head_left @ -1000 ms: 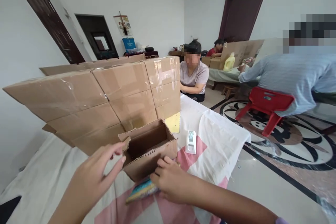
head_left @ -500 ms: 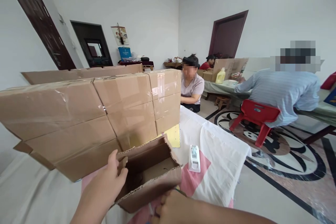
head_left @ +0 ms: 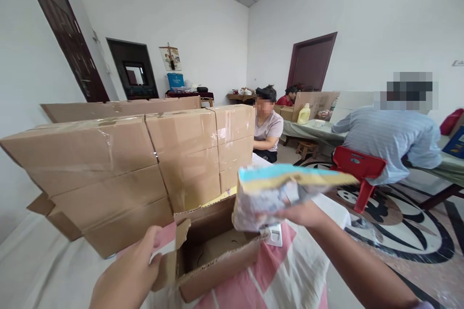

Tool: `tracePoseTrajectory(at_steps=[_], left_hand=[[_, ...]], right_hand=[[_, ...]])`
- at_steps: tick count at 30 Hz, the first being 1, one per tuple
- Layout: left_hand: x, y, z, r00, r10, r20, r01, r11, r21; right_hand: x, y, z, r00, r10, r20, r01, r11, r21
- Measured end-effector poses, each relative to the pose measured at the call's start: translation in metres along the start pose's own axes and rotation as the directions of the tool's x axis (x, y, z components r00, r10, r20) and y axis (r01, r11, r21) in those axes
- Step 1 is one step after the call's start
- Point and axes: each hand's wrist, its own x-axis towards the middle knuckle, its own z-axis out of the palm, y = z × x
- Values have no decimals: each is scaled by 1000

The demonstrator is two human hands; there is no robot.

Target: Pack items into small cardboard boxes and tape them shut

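Left hand, half-curled at the box, grip unclear; right hand grips the packet, best kept clear of the rim.

draped table: open box, stacked cartons

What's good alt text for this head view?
The right hand holds a blue-and-tan-edged package up by the right end of an open cardboard box; the left hand is at the box's left flap. Taped cartons stand behind.
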Motion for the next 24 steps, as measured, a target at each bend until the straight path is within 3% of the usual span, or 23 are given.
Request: tracePoseTrajectory(at_steps=[2, 3, 6, 10, 16, 21, 24], left_hand=[[-2, 13, -2, 998, -4, 62, 5, 1000, -17], [-4, 20, -3, 996, -2, 91, 4, 1000, -19], [-6, 40, -5, 993, -5, 122, 3, 1000, 20], [-2, 54, -4, 990, -44, 134, 35, 997, 72], [8, 53, 3, 987, -89, 134, 82, 995, 55], [9, 44, 4, 987, -49, 151, 58, 996, -61], [10, 35, 6, 989, 11, 148, 9, 991, -135]], right_hand=[[13, 19, 9, 991, -8, -133, 13, 999, 41], [19, 29, 16, 990, -11, -144, 20, 998, 59], [34, 51, 35, 1000, 6, -11, -5, 999, 34], [35, 58, 52, 980, 55, 193, -40, 996, -83], [31, 62, 65, 954, 3, 300, 60, 978, -201], [36, 71, 69, 918, -85, 388, 203, 940, -273], [41, 70, 72, 887, -39, 459, 225, 906, -358]])
